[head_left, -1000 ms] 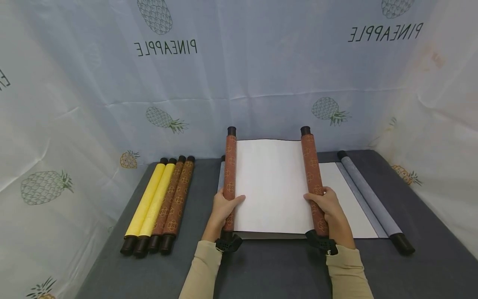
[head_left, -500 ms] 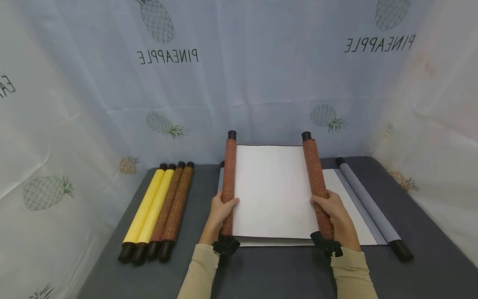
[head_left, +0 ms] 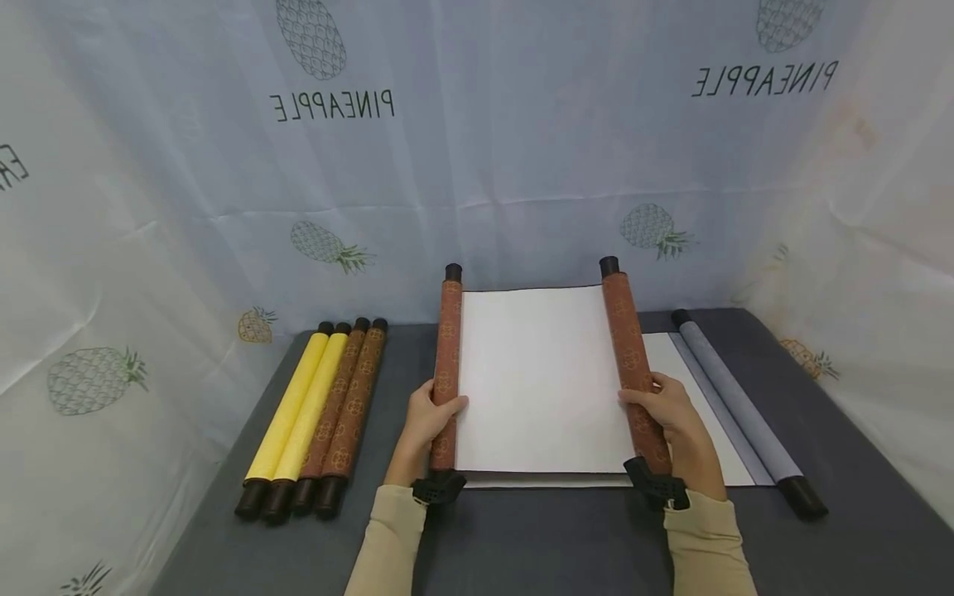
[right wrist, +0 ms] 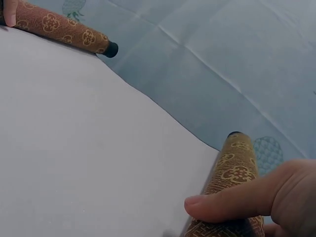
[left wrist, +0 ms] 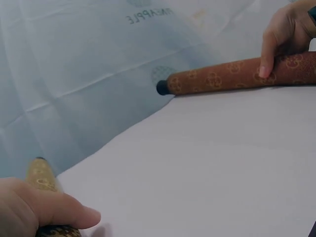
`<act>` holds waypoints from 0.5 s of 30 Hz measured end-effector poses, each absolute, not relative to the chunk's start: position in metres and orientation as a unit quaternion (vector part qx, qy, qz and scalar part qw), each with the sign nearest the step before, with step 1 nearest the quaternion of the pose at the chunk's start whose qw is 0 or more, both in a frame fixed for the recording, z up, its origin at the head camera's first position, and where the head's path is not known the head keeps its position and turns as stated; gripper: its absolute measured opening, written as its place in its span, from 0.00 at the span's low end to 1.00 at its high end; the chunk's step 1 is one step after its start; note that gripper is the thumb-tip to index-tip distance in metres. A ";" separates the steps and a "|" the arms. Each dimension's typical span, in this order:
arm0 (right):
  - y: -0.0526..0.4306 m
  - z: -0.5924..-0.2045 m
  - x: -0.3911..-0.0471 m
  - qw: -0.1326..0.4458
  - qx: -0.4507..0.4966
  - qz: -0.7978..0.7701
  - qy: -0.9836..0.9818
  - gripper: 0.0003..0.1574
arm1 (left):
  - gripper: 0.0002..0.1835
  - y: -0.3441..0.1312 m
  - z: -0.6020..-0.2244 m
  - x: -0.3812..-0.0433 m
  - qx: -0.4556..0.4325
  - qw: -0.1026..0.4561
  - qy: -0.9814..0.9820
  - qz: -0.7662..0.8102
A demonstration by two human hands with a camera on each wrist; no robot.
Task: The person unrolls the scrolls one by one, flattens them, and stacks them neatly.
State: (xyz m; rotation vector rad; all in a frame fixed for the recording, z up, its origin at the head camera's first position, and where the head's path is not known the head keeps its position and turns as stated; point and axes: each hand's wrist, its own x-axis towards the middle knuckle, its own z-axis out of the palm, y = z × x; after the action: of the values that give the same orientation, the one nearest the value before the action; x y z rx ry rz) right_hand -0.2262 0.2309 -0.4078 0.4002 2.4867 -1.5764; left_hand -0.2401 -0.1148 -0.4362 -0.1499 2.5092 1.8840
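A brown patterned scroll with black end knobs is stretched partly unrolled, its white sheet [head_left: 540, 381] facing up. My left hand [head_left: 428, 418] grips the scroll's left roll [head_left: 449, 339], thumb over the sheet's edge. The right roll [head_left: 624, 331] is held in my right hand [head_left: 671, 414]. In the left wrist view, my left thumb [left wrist: 64, 210] lies across its roll; the right wrist view shows my right thumb [right wrist: 232, 200] likewise. Beneath lies an unrolled scroll with a blue-grey roll [head_left: 738, 397] at its right end; the held sheet hides most of it.
At the left of the dark grey table [head_left: 551, 546] lie two rolled yellow scrolls [head_left: 286, 406] and two rolled brown scrolls [head_left: 358, 397], side by side. A pale curtain with pineapple prints [head_left: 522, 149] surrounds the table at the back and sides.
My left hand has moved to the left with its roll and my right hand slightly to the right. The rolls stand farther apart, and more white sheet shows between them.
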 end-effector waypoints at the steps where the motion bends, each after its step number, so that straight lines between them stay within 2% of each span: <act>1: 0.231 -0.407 -0.226 0.086 0.130 -0.527 0.835 0.48 | 0.30 -0.115 -0.436 -0.240 -0.049 0.004 0.799 0.600; 5: 0.230 -0.406 -0.226 0.085 0.123 -0.525 0.838 0.44 | 0.30 -0.111 -0.433 -0.243 -0.065 0.017 0.789 0.610; 15: 0.225 -0.409 -0.228 0.062 0.160 -0.535 0.827 0.45 | 0.31 -0.105 -0.431 -0.242 -0.099 0.023 0.779 0.619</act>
State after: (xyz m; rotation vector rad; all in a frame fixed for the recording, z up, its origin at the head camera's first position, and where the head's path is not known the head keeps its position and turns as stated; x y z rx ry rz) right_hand -0.2278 0.2251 -0.4094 0.4848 2.5008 -1.6179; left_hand -0.2418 -0.1054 -0.4311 -0.3076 2.4123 1.9165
